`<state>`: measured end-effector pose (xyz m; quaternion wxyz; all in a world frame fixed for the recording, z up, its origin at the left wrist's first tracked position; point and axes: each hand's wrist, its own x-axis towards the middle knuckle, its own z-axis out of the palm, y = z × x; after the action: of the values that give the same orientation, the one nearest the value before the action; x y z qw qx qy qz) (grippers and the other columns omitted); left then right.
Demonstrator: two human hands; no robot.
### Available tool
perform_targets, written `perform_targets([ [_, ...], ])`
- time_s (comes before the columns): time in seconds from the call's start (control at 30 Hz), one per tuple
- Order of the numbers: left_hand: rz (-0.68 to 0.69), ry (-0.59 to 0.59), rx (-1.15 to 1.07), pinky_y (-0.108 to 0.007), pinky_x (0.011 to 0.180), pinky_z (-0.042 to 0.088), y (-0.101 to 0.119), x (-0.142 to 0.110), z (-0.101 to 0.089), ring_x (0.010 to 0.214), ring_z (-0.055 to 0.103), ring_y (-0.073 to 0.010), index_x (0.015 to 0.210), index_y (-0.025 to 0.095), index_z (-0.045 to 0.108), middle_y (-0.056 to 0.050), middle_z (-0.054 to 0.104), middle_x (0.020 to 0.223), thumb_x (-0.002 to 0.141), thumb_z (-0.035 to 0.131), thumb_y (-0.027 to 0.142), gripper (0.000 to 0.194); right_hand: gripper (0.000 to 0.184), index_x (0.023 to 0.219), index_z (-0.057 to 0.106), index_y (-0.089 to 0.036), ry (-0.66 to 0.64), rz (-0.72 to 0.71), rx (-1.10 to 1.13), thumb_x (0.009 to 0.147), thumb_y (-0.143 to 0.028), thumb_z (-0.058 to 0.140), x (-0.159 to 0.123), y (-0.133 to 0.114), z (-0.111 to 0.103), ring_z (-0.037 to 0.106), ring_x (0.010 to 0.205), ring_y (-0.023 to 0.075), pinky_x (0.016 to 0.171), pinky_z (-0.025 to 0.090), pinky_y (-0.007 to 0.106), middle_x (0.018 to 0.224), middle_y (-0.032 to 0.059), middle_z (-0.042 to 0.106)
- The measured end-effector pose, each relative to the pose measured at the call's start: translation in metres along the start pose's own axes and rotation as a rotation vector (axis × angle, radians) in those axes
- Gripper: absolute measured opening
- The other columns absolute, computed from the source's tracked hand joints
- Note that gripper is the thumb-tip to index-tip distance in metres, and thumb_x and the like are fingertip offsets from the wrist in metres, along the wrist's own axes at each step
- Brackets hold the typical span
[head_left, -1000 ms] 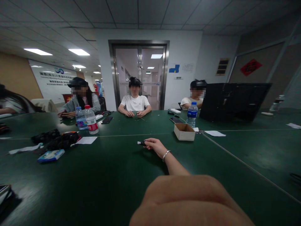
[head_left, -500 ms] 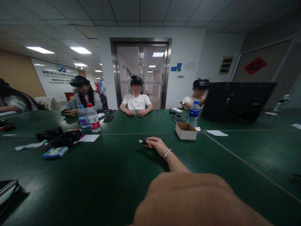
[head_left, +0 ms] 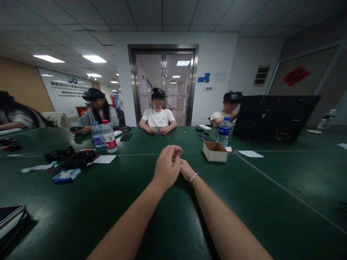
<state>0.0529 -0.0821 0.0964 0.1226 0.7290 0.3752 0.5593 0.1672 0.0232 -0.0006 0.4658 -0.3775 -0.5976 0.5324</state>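
Note:
My left hand [head_left: 167,167] is raised over the table in front of me, its fingers curled at the fingertips of my right hand [head_left: 186,170]. The two hands touch. My right hand wears a silver bracelet [head_left: 194,177] at the wrist, and its fingers are mostly behind my left hand. The small black stick with a silver end, visible in my right fingers half a second ago, is hidden now. What my left fingers close on cannot be made out.
On the green table [head_left: 114,209] stand an open cardboard box [head_left: 215,154], a blue-capped bottle [head_left: 224,133] and two bottles [head_left: 108,137] at left. Black gear [head_left: 72,158] lies nearer. A large black screen [head_left: 273,117] stands right. People sit across, one in a white shirt [head_left: 158,117].
A large blurred hand close to the camera has gone from the bottom. My left hand now reaches forward against my right hand, covering the black stick. My right hand stays in nearly the same place.

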Motion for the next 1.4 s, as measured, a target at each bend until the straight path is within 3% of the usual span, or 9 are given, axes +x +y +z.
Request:
perform_targets([
  [0.13, -0.280, -0.068, 0.225, -0.039, 0.093, 0.035, -0.085, -0.016, 0.003, 0.102, 0.046, -0.0227, 0.108, 0.020, 0.050, -0.009, 0.049, 0.108, 0.078, 0.052, 0.027, 0.030, 0.034, 0.082, 0.065, -0.011, -0.008, 0.032, 0.021, 0.059, -0.033, 0.075, -0.003, -0.003, 0.004, 0.052, 0.058, 0.0103, 0.058, 0.042, 0.023, 0.068, 0.0027, 0.062],
  [0.27, -0.364, -0.182, 0.063, -0.034, 0.089, 0.039, -0.121, -0.031, 0.003, 0.100, 0.049, -0.0196, 0.105, 0.020, 0.053, -0.008, 0.050, 0.106, 0.082, 0.046, 0.030, 0.026, 0.034, 0.084, 0.064, -0.011, -0.025, 0.027, 0.001, 0.060, -0.031, 0.076, -0.004, -0.005, 0.004, 0.052, 0.057, 0.0096, 0.057, 0.041, 0.022, 0.067, 0.0017, 0.061],
  [0.43, -0.441, -0.151, -0.104, -0.030, 0.083, 0.043, -0.123, -0.029, 0.000, 0.091, 0.054, -0.0175, 0.097, 0.019, 0.055, -0.006, 0.057, 0.100, 0.080, 0.051, 0.027, 0.020, 0.033, 0.087, 0.064, -0.011, -0.042, 0.034, -0.025, 0.062, -0.031, 0.073, -0.003, -0.001, 0.003, 0.052, 0.058, 0.0100, 0.058, 0.041, 0.022, 0.069, 0.0030, 0.063],
  [0.67, -0.533, -0.103, -0.200, -0.028, 0.069, 0.044, -0.124, -0.028, -0.004, 0.073, 0.057, -0.0170, 0.085, 0.014, 0.057, -0.005, 0.061, 0.080, 0.072, 0.060, 0.040, 0.029, 0.035, 0.092, 0.064, -0.010, -0.058, 0.006, -0.036, 0.066, -0.033, 0.069, -0.002, 0.003, 0.001, 0.052, 0.060, 0.0111, 0.060, 0.041, 0.024, 0.072, 0.0043, 0.064],
  [0.8, -0.566, -0.123, -0.122, -0.026, 0.060, 0.041, -0.123, -0.028, -0.004, 0.061, 0.053, -0.0153, 0.076, 0.015, 0.058, -0.002, 0.059, 0.066, 0.073, 0.051, 0.057, 0.042, 0.036, 0.092, 0.065, -0.012, -0.073, 0.008, -0.018, 0.064, -0.034, 0.071, -0.004, 0.000, 0.000, 0.052, 0.062, 0.0115, 0.062, 0.042, 0.025, 0.075, 0.0039, 0.063],
  [0.93, -0.584, -0.109, 0.065, -0.026, 0.056, 0.037, -0.115, -0.027, -0.001, 0.057, 0.053, -0.0163, 0.067, 0.016, 0.057, -0.003, 0.057, 0.060, 0.079, 0.035, 0.061, 0.052, 0.037, 0.090, 0.066, -0.014, -0.079, -0.016, 0.002, 0.061, -0.035, 0.073, -0.006, -0.002, 0.001, 0.051, 0.061, 0.0114, 0.060, 0.040, 0.025, 0.075, 0.0026, 0.062],
  [1.03, -0.581, -0.120, 0.082, -0.026, 0.056, 0.037, -0.113, -0.028, 0.002, 0.059, 0.054, -0.0170, 0.070, 0.017, 0.058, -0.004, 0.058, 0.063, 0.082, 0.031, 0.058, 0.051, 0.037, 0.091, 0.065, -0.014, -0.090, -0.009, 0.001, 0.061, -0.035, 0.073, -0.006, -0.002, 0.001, 0.050, 0.062, 0.0117, 0.062, 0.040, 0.026, 0.076, 0.0026, 0.062],
  [1.23, -0.459, -0.030, -0.157, -0.026, 0.068, 0.046, -0.121, -0.030, 0.002, 0.082, 0.057, -0.0171, 0.100, 0.018, 0.056, -0.007, 0.059, 0.096, 0.076, 0.054, 0.038, 0.032, 0.036, 0.089, 0.065, -0.014, -0.027, -0.020, 0.031, 0.060, -0.034, 0.073, -0.005, 0.003, 0.001, 0.049, 0.061, 0.0114, 0.059, 0.038, 0.025, 0.073, 0.0024, 0.061],
  [1.4, -0.480, -0.068, -0.215, -0.026, 0.068, 0.048, -0.125, -0.030, 0.001, 0.084, 0.057, -0.0174, 0.094, 0.017, 0.058, -0.007, 0.060, 0.095, 0.074, 0.057, 0.034, 0.026, 0.035, 0.087, 0.066, -0.013, -0.023, -0.011, 0.016, 0.060, -0.034, 0.073, -0.006, -0.001, 0.002, 0.050, 0.060, 0.0114, 0.060, 0.039, 0.025, 0.073, 0.0025, 0.061],
])
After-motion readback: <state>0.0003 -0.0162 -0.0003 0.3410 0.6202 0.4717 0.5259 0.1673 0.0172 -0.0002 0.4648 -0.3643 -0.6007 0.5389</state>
